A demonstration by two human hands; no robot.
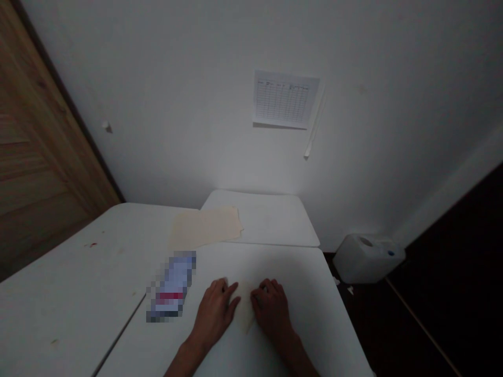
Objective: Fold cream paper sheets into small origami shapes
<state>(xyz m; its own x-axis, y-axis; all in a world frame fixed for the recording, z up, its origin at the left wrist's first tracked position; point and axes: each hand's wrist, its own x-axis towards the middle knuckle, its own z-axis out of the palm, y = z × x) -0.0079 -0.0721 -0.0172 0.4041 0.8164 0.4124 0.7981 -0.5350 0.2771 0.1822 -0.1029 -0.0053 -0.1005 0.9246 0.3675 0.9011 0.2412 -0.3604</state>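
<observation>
A small pale, thin piece that looks like paper or cloth (245, 313) lies on the white table between my two hands. At its left edge is my left hand (215, 310), its thumb and index finger apart and the other fingers bent; nothing shows between them. My right hand (272, 308) has curled fingers, with thumb and index finger closed at the piece's right edge. The fingers hide part of that edge. Farther back, a larger cream sheet or small stack of sheets (206, 228) lies flat across the table joint.
Left of my hands lies a blurred-out bluish object (173, 285). White tables (314, 314) meet at seams. A printed sheet (286, 99) hangs on the wall. On the dark floor at right stands a whitish plastic jug (365, 259). A wooden door (43, 141) is at left.
</observation>
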